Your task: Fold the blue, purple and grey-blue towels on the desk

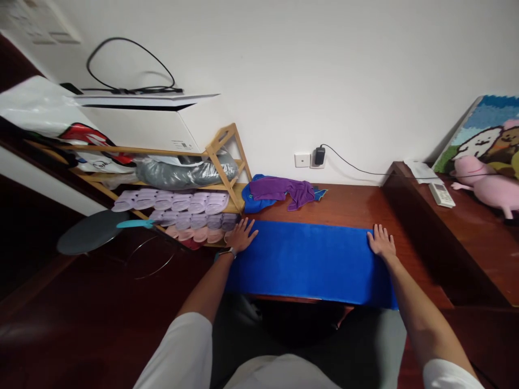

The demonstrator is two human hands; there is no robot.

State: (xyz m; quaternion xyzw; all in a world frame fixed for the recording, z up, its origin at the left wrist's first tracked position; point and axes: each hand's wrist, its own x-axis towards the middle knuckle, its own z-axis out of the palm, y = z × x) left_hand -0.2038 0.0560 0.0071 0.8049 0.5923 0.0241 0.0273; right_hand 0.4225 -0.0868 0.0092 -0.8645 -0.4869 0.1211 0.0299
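Cropped shirt (279, 374), blue cloth (312, 262) perhaps folded

Space above the blue cloth (312, 262) is open, while the wooden rack (224, 178) bars the far left.

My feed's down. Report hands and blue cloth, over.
Left hand open, at left end of blue cloth. Right hand open, at right end. Blue cloth spread flat. Purple cloth bunched beyond it.

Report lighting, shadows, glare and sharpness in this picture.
Head view: the rectangular blue cloth darkens at its near right corner; head view: the black looped cable faintly shadows the white wall; head view: glare streaks the grey plastic-wrapped bundle; head view: small print on the white rectangular box is too soft to read.
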